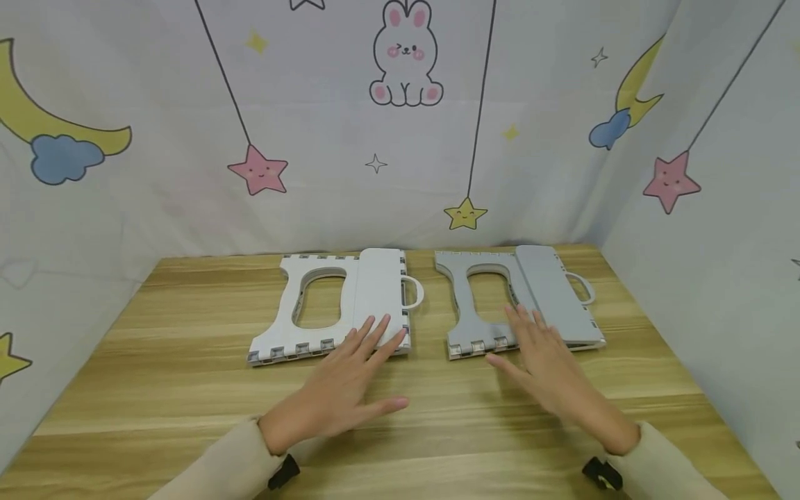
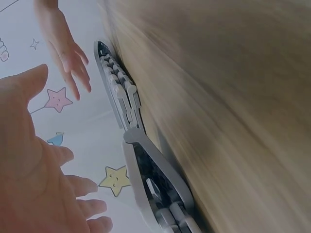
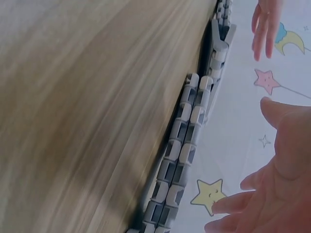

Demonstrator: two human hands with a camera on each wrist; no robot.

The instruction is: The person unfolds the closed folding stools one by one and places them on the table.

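Two folded plastic stools lie flat side by side, a white one (image 1: 379,292) at the left and a grey one (image 1: 553,295) at the right. Each has an oval cutout, a hinged edge and a small loop handle on its right side. My left hand (image 1: 344,389) is over the front of the white stool, fingers spread and holding nothing. Near the front edge of the grey stool, my right hand (image 1: 546,364) also has extended fingers and an empty palm. Both wrist views show the stools edge-on, with the left hand (image 2: 29,160) and right hand (image 3: 277,174) apart from them.
Both stools rest on a wood-grain table (image 1: 437,444). Behind it hangs a white cloth (image 1: 331,125) printed with stars, moons and a rabbit, and the cloth continues along both sides. A black strap (image 1: 284,472) shows at the left cuff.
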